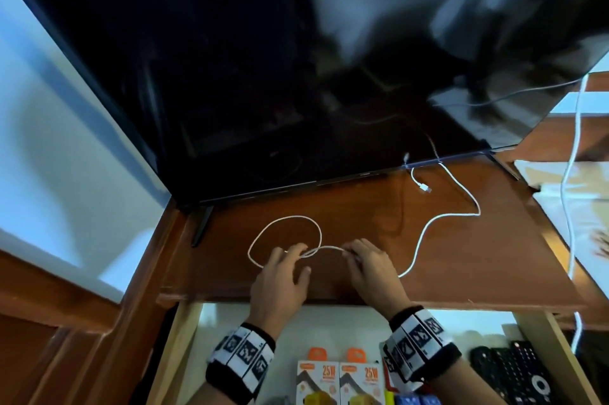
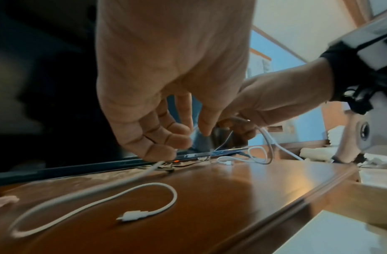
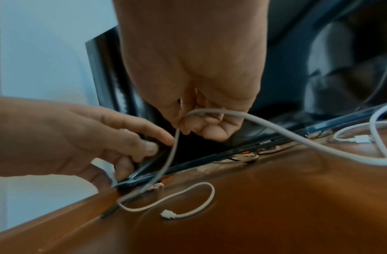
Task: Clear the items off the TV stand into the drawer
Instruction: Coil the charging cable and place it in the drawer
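Brown wooden TV stand (image 1: pixel 379 226), glossy top, light glare and faint reflections across it. A large black TV (image 1: pixel 230 74) stands at the back on thin black feet, its dark screen mirroring blurred room shapes. Pale blue-white wall (image 1: pixel 49 140) to the left, with wood trim below it.

White cable (image 1: pixel 428 223) lies on the stand top. One stretch forms a loop in front of the TV's left half; the rest snakes right and back toward the TV's lower edge, where a white plug end (image 1: pixel 425 188) rests on the wood. The left wrist view shows another plug end (image 2: pixel 131 215) flat on the wood near the front edge.

Left hand (image 1: pixel 283 276): fingers curled, pinching the cable where the loop crosses itself. Right hand (image 1: pixel 372 269): thumb and fingers pinched on the cable just right of that crossing; the right wrist view shows the cable running out of the closed fingers (image 3: pixel 210 127). A short span of cable bridges the two hands. Both wrists wear black bands with black-and-white marker tiles.

Below the stand's front edge the drawer (image 1: pixel 178 348) is pulled out, light wood sides, pale floor. Inside: two white-and-orange boxes (image 1: pixel 339 381) marked 25W side by side, small blue items beside them, and black remotes (image 1: pixel 514 371) at the right.

A second white cord (image 1: pixel 571 206) hangs down at the far right, off the stand.
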